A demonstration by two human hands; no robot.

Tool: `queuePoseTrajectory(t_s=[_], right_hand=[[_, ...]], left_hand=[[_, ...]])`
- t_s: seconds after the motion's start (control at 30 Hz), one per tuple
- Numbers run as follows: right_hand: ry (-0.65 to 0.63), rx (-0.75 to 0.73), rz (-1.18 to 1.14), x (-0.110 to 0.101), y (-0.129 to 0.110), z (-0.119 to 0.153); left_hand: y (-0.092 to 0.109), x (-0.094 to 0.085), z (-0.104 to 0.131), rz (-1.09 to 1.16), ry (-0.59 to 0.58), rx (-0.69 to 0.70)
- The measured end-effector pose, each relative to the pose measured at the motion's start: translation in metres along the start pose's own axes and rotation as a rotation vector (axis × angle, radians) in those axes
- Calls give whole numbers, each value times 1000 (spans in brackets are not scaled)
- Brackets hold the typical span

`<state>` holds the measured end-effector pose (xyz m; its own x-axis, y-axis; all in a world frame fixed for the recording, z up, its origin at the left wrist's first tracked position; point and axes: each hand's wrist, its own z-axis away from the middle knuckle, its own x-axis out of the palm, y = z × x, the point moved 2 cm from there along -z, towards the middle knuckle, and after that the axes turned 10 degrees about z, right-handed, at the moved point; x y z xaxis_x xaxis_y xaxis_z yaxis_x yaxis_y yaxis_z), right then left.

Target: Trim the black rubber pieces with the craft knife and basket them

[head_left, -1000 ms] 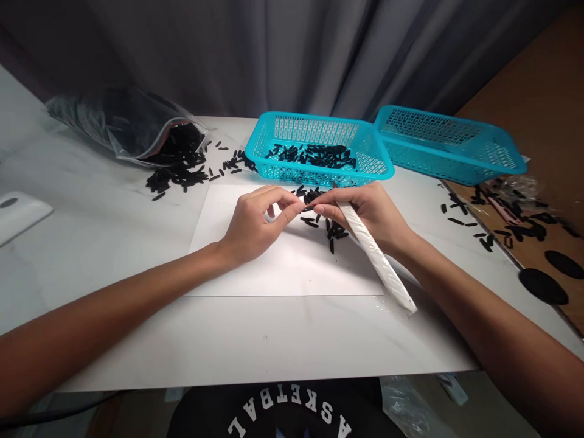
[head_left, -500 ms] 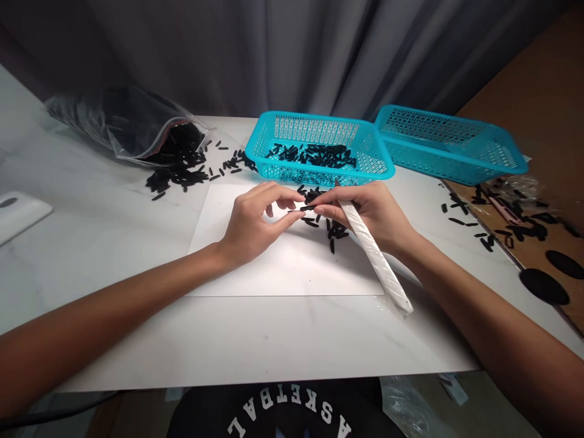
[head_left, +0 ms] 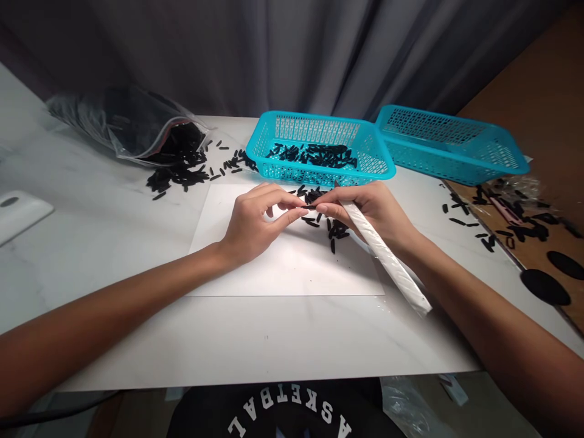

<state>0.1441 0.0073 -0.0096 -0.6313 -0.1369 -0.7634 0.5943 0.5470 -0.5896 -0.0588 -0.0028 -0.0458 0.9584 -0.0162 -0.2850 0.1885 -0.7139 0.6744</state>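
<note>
Over a white sheet of paper [head_left: 274, 277], my left hand [head_left: 253, 222] and my right hand [head_left: 381, 213] meet at the fingertips. Thumb and forefinger of each pinch one small elongated black piece [head_left: 309, 207]. My right hand also holds a slim tool wrapped in white [head_left: 385, 255]; its dark, pointed tip shows above the forefinger, and its wrapped end slants down to the right. Loose black pieces [head_left: 337, 230] lie on the paper just under and behind the fingers, partly hidden by my right hand.
Behind the paper stands a blue basket [head_left: 319, 176] with black pieces inside; a second blue basket [head_left: 456, 164] adjoins it. An open plastic bag [head_left: 132, 131] spills similar pieces at left. More pieces and two black ovals [head_left: 545, 287] lie at right.
My left fingertips have closed on the black piece, where they were slightly apart before. The wrapped end of the tool has swung a little to the right.
</note>
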Motion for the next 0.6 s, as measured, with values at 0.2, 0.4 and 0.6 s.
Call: queuePoseTrajectory(t_s=[0.2, 0.4, 0.6], right_hand=[[14, -6, 11, 2, 3, 0], [9, -9, -10, 2, 3, 0], [-1, -19, -31, 1, 3, 0]], left_hand=[[-2, 0, 1, 16, 7, -12], [-3, -1, 0, 13, 10, 3], [-2, -1, 0, 12, 13, 23]])
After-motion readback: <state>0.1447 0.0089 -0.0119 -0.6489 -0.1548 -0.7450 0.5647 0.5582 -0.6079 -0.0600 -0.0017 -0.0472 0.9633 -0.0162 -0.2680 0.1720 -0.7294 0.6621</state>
